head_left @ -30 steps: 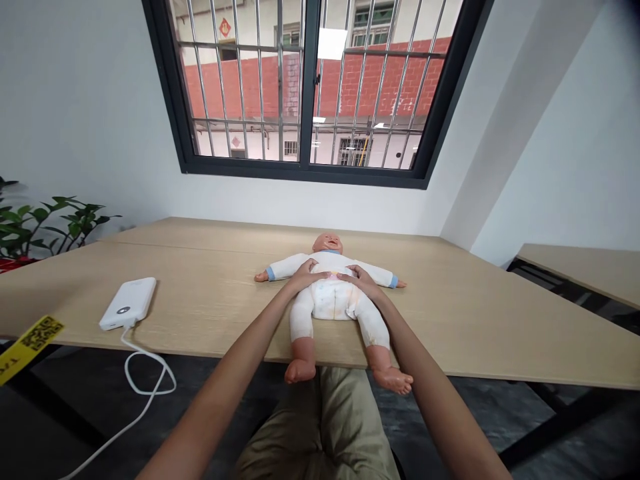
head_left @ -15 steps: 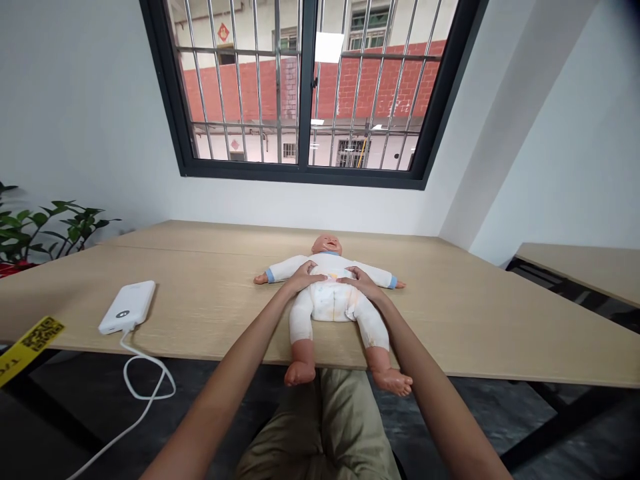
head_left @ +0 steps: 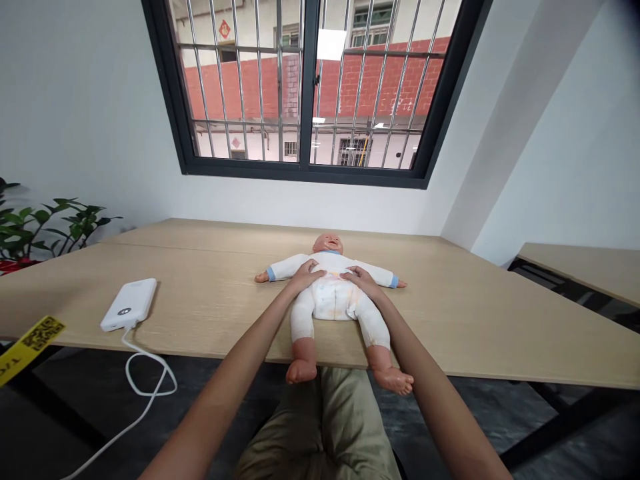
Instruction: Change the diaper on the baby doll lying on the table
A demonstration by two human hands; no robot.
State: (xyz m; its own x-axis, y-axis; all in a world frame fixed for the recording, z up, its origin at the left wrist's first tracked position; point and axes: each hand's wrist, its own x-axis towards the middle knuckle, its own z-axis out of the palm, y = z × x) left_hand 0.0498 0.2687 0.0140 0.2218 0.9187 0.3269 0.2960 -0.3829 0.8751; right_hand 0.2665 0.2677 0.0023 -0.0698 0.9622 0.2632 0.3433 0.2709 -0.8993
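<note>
A baby doll in a white romper lies on its back on the wooden table, head toward the window, bare feet hanging over the near edge. My left hand rests on the doll's chest at its left side, fingers curled onto the cloth. My right hand lies on the other side of the chest, fingers bent and pressed on the romper. Both hands touch the doll's torso; whether they pinch the fabric is hard to tell.
A white power bank lies on the table's left part, its white cable looping down off the edge. A yellow tag sticks out at far left. A green plant stands left; a second table stands right.
Nothing has visibly moved; only the camera shifted slightly. Both hands stay on the doll's chest.
</note>
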